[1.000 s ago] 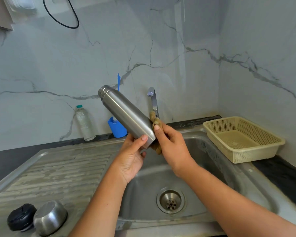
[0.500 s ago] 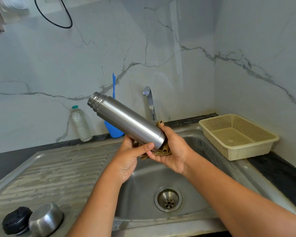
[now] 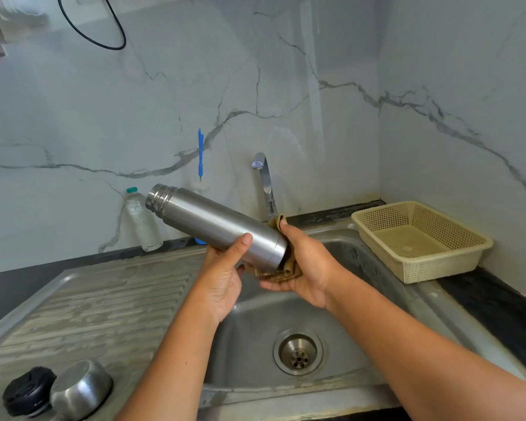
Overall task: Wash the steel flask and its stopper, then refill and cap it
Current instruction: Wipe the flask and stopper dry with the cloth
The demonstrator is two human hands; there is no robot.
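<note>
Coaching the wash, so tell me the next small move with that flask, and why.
Probably slide the scrub pad up the flask toward its threaded neck. The right hand cups the pad against the base only, while the left hand grips the body just above; the upper length has no pad on it.

Your steel flask is uncapped and tilted over the sink, threaded mouth up-left, base lower-right. Your black stopper lies on the drainboard, just beside the steel cap.
</note>
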